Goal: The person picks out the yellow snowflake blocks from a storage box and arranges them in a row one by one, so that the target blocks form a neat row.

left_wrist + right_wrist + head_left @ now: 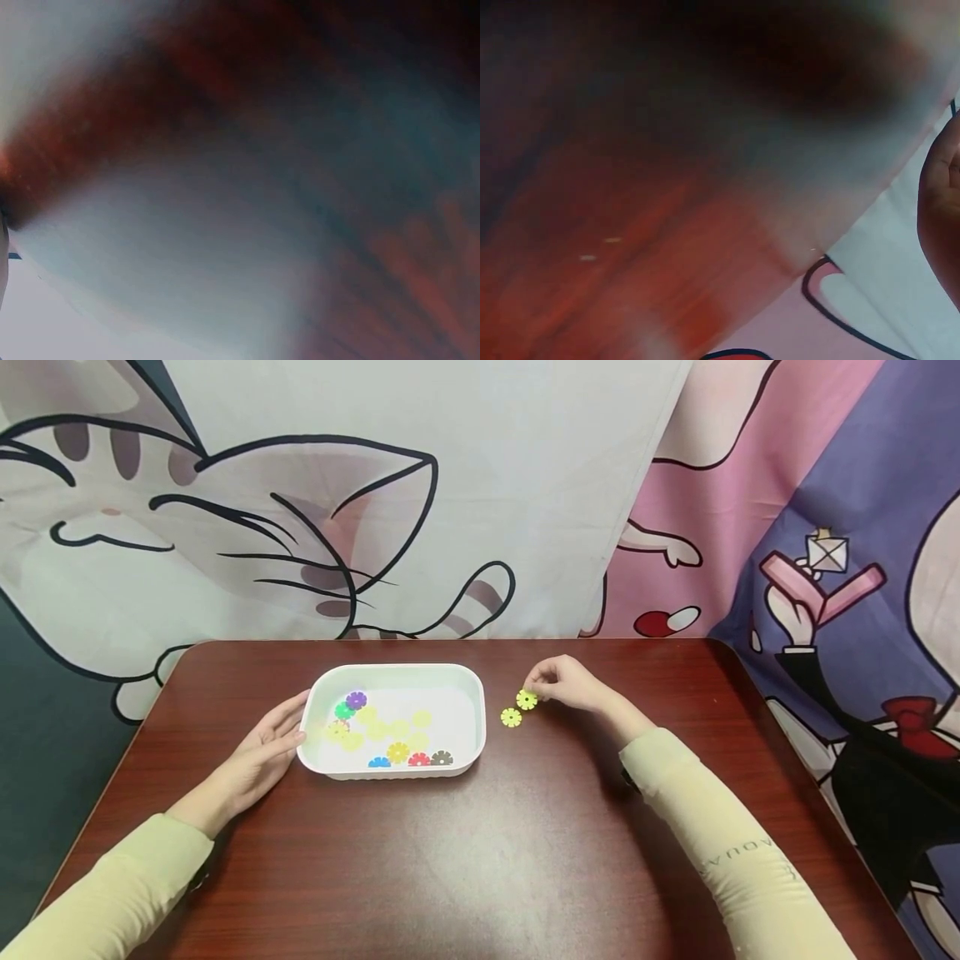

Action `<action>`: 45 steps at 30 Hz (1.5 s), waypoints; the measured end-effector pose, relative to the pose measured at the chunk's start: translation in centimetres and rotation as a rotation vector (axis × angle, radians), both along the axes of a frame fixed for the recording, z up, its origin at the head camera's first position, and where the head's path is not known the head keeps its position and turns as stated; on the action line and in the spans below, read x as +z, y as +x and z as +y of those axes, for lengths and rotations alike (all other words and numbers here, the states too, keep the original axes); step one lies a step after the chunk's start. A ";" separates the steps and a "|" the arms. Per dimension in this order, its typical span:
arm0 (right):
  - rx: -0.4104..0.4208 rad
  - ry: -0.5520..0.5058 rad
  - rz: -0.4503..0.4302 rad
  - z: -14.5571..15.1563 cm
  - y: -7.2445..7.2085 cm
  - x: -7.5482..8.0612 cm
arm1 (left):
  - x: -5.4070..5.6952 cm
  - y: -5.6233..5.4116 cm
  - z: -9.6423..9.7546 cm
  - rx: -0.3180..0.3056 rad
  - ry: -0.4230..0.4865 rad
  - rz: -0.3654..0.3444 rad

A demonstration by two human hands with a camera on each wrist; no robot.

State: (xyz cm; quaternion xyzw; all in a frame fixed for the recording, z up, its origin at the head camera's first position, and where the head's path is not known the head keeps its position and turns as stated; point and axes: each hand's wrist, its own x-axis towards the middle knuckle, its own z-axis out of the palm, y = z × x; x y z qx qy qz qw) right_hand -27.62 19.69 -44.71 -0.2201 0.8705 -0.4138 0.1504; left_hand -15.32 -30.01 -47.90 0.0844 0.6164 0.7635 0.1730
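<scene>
At the table's right-centre, my right hand (573, 683) pinches a yellow snowflake building disc (527, 700) at its upper edge. Just left of it, a second yellow snowflake disc (511, 717) lies flat on the wood. My left hand (262, 758) rests against the left side of a white plastic tray (468, 677), its fingers fairly straight and the thumb at the rim. Inside the tray are several yellow discs, plus a purple disc (356, 700), a green disc (344, 711), a blue disc (379, 762), an orange disc (397, 752), a red disc (419, 759) and a dark grey disc (441, 758).
A dark reddish-brown table (420, 860) carries everything. Behind it hangs a cartoon-printed cloth (540, 527), reaching down to the table's back edge. Both wrist views are mostly blurred; the right one shows part of my right hand (939, 217) at its edge.
</scene>
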 end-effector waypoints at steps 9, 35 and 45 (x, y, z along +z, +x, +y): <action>-0.004 0.037 -0.023 1.1 0.5 -0.7 | -0.1 0.0 0.1 0.006 0.012 0.001; 0.027 0.153 0.080 0.7 1.0 -1.4 | 0.0 0.1 0.0 0.004 0.026 -0.003; 0.039 0.151 0.082 0.7 1.1 -1.5 | -0.1 0.0 0.0 -0.003 0.037 0.011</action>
